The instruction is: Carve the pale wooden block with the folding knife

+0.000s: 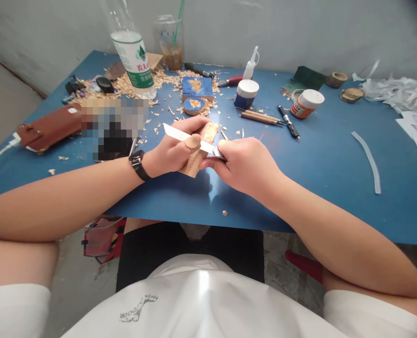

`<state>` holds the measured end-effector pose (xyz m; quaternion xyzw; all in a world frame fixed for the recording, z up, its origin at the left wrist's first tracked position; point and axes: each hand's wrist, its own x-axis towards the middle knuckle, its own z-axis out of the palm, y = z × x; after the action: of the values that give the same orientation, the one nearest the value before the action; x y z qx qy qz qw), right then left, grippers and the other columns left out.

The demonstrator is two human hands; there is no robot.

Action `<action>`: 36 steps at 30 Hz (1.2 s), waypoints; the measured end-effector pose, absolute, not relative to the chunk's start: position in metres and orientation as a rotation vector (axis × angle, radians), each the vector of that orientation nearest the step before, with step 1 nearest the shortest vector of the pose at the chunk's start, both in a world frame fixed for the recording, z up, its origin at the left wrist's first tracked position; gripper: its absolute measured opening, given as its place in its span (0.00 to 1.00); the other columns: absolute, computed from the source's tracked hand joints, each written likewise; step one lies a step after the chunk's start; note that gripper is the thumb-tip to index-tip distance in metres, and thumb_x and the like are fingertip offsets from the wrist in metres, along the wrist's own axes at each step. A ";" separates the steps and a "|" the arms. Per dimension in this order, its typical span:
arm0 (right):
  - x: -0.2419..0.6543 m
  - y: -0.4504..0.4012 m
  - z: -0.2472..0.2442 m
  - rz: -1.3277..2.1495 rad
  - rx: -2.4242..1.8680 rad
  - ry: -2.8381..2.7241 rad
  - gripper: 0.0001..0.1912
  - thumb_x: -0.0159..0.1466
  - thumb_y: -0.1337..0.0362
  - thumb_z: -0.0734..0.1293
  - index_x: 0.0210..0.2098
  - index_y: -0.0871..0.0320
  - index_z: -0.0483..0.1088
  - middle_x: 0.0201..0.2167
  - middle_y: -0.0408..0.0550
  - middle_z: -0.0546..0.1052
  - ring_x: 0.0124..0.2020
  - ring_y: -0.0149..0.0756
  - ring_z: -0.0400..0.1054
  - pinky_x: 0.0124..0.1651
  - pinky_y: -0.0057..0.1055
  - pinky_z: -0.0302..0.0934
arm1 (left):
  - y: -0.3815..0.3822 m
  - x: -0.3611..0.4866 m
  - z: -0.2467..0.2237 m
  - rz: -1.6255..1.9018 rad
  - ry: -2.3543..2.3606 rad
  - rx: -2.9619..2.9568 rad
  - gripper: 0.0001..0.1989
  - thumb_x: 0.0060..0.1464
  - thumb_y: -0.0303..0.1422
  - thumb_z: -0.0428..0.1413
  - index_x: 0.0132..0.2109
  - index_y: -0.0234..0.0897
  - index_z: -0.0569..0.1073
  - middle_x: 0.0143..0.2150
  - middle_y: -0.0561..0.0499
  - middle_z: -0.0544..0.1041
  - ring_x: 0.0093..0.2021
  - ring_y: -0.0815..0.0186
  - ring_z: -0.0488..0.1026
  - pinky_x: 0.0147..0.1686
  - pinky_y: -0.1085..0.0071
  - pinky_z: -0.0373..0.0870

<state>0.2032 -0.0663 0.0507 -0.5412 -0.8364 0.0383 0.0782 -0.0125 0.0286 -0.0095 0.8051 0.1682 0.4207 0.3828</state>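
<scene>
My left hand (175, 152) is wrapped round a pale block of wood (193, 164), tilted above the near part of the blue table. A bandage or tape covers its thumb, which rests against the flat of a carving knife (175, 133). My right hand (247, 162) is closed on the knife's handle end, most of which is hidden in the fist. The bright blade crosses the wood with its slanted tip to the left. Near the wood's far end, several wood chips (224, 134) lie on the table.
Behind stand a water bottle (133, 61), a plastic cup (171, 44), blue painted wood pieces (197, 88), paint jars (246, 94) and a glue bottle (251, 65). Carving tools (261, 117) and a black pen (289, 122) lie right. At left is a brown leather case (51, 126) with a cable.
</scene>
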 end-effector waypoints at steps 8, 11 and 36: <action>0.199 -0.067 0.048 -0.002 -1.747 -2.444 0.33 0.81 0.34 0.64 0.43 0.56 0.84 0.28 0.53 0.78 0.29 0.43 0.66 0.34 0.40 0.43 | 0.027 -0.011 -0.007 1.055 0.462 1.967 0.36 0.72 0.70 0.58 0.51 0.39 0.82 0.43 0.45 0.83 0.40 0.58 0.78 0.40 0.60 0.76; 0.198 -0.066 0.050 -0.032 -1.845 -2.398 0.37 0.80 0.31 0.64 0.42 0.59 0.84 0.29 0.54 0.79 0.29 0.41 0.65 0.34 0.39 0.42 | 0.027 -0.009 -0.008 1.061 0.472 1.890 0.34 0.72 0.68 0.62 0.50 0.39 0.81 0.42 0.45 0.82 0.38 0.60 0.77 0.37 0.63 0.76; 0.198 -0.060 0.053 0.063 -1.762 -2.423 0.31 0.83 0.37 0.64 0.45 0.58 0.84 0.30 0.50 0.76 0.32 0.42 0.66 0.37 0.38 0.45 | 0.035 -0.008 -0.014 1.111 0.408 1.921 0.30 0.73 0.64 0.65 0.51 0.38 0.84 0.45 0.45 0.85 0.42 0.62 0.80 0.43 0.65 0.78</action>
<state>0.1977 -0.0600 0.0526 -0.5865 -0.8064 0.0210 0.0724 -0.0083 0.0349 -0.0140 0.7693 0.1633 0.4450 0.4283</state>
